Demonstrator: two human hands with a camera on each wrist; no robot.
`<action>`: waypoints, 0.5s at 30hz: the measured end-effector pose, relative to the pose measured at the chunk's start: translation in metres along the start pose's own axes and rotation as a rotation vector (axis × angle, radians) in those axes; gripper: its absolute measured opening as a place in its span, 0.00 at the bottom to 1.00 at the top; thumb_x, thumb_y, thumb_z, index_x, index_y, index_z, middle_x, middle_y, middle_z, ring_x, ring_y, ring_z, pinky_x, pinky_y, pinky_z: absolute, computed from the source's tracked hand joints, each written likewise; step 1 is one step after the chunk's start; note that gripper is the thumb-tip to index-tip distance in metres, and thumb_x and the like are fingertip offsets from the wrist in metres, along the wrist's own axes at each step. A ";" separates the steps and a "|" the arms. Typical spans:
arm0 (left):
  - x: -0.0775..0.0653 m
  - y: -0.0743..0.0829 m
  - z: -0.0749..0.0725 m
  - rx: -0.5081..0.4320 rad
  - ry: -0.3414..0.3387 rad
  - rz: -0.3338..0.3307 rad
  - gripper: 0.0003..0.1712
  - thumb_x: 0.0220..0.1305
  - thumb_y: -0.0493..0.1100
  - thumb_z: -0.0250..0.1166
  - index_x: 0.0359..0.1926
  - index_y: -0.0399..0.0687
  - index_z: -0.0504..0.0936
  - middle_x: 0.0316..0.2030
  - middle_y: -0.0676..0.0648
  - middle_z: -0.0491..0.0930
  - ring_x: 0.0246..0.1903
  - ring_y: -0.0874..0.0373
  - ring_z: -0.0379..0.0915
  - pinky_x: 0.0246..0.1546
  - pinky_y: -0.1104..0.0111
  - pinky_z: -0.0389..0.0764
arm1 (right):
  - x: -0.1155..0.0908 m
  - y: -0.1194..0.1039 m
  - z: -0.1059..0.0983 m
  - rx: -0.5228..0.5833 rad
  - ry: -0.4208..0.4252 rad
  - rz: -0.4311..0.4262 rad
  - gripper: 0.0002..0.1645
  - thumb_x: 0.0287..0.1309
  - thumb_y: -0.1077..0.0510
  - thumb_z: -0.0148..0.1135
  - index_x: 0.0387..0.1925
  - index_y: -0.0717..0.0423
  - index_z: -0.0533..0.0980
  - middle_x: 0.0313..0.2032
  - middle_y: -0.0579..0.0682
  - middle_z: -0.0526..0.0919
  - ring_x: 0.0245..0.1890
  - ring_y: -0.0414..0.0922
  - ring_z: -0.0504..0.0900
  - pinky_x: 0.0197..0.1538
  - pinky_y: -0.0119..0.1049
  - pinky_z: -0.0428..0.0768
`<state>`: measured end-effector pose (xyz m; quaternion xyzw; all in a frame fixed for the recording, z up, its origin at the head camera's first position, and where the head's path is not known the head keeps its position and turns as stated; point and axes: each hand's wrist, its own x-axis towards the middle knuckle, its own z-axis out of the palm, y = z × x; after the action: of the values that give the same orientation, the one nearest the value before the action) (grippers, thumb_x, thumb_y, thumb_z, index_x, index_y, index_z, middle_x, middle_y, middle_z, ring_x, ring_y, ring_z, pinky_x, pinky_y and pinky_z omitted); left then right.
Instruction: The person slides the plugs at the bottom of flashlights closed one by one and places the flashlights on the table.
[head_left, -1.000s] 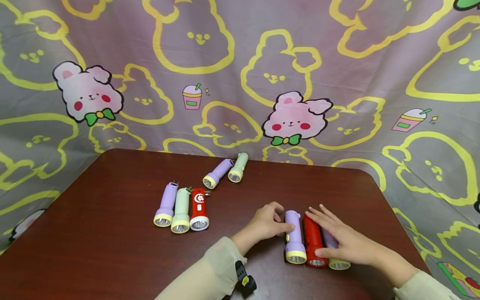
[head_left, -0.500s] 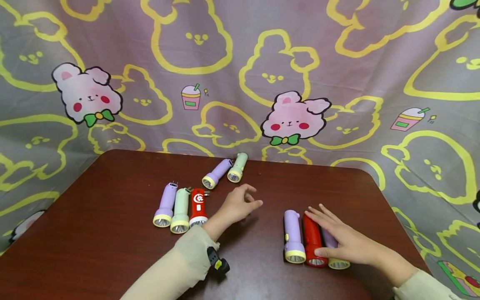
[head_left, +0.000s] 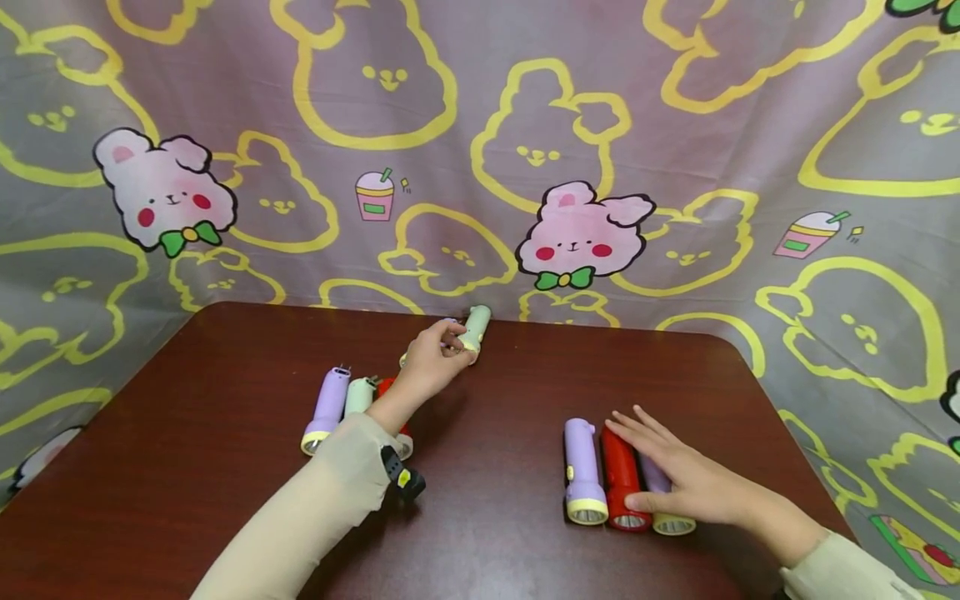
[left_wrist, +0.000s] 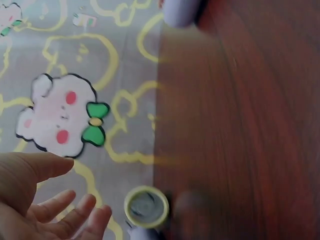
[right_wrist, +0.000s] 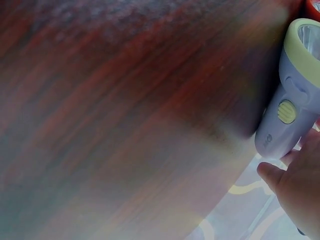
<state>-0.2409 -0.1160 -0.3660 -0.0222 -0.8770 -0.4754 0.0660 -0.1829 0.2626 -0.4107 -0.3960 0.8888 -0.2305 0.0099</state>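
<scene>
My left hand [head_left: 429,360] reaches over the back pair of flashlights, its fingers loosely bent and apart in the left wrist view. It hides most of a purple flashlight, whose yellow-rimmed head [left_wrist: 146,207] shows in the left wrist view. The thumb and fingertips are right at the head of a light green flashlight [head_left: 477,323]. On the right, my right hand [head_left: 693,483] rests with spread fingers over a red flashlight [head_left: 622,475] and a purple flashlight [right_wrist: 280,120] with a cream rim. Beside these lies another purple flashlight [head_left: 582,467] with a yellow rim.
A second row, partly behind my left forearm, holds a purple flashlight [head_left: 328,404], a light green flashlight [head_left: 360,396] and a red one [head_left: 406,446]. The dark wooden table [head_left: 495,500] ends at a patterned curtain [head_left: 420,150] behind.
My left hand has left the purple flashlight on the right and moved left and back to the rear pair. My right hand has stayed on the right-hand row.
</scene>
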 end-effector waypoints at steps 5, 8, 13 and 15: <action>0.017 -0.011 0.002 0.096 0.053 0.010 0.26 0.57 0.40 0.71 0.56 0.39 0.77 0.49 0.38 0.82 0.48 0.44 0.80 0.50 0.56 0.80 | 0.002 0.001 0.001 0.020 0.004 -0.027 0.51 0.52 0.41 0.72 0.73 0.54 0.62 0.71 0.62 0.64 0.75 0.23 0.32 0.66 0.12 0.38; 0.025 -0.017 0.005 0.151 0.060 0.011 0.26 0.58 0.42 0.71 0.57 0.39 0.77 0.51 0.38 0.82 0.51 0.44 0.80 0.52 0.55 0.79 | 0.002 0.000 0.000 -0.001 -0.002 -0.009 0.51 0.52 0.40 0.72 0.73 0.54 0.63 0.72 0.60 0.65 0.75 0.22 0.32 0.73 0.25 0.50; 0.035 -0.021 0.009 0.210 0.038 0.001 0.29 0.60 0.47 0.71 0.59 0.40 0.75 0.53 0.39 0.81 0.53 0.45 0.78 0.54 0.54 0.78 | 0.001 -0.002 -0.001 -0.004 -0.015 0.016 0.52 0.52 0.39 0.72 0.73 0.53 0.63 0.72 0.59 0.65 0.74 0.20 0.31 0.62 0.68 0.67; 0.038 -0.022 0.010 0.220 0.026 -0.007 0.30 0.60 0.48 0.71 0.60 0.40 0.75 0.54 0.39 0.80 0.54 0.46 0.78 0.54 0.55 0.78 | 0.001 -0.002 -0.001 0.015 -0.020 0.018 0.51 0.52 0.39 0.71 0.73 0.52 0.62 0.72 0.60 0.64 0.73 0.20 0.31 0.59 0.72 0.66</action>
<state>-0.2814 -0.1204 -0.3846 -0.0055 -0.9230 -0.3769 0.0777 -0.1824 0.2608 -0.4084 -0.3901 0.8905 -0.2330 0.0240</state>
